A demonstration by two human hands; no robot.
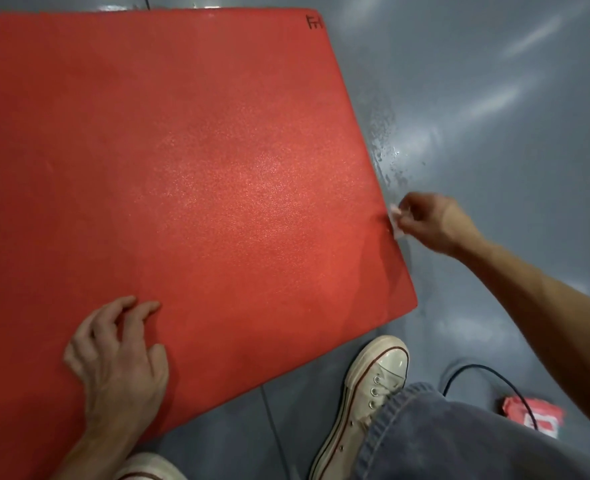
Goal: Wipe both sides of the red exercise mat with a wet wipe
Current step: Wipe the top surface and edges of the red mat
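Two hands in view | left hand (120,358): fingers loosely bent, resting on red exercise mat (189,174) near its front edge | mat: flat on grey floor (494,98), left side cut off | right hand (432,223): grip pinching wet wipe (396,221) at mat's right edge, wipe mostly hidden

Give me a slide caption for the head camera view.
Right hand runs a wet wipe along the red exercise mat edge; left hand steadies it.

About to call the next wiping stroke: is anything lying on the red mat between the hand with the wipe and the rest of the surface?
Nothing visible does. The right hand holds the wet wipe at the red mat's right edge; only the left hand rests on the near part.
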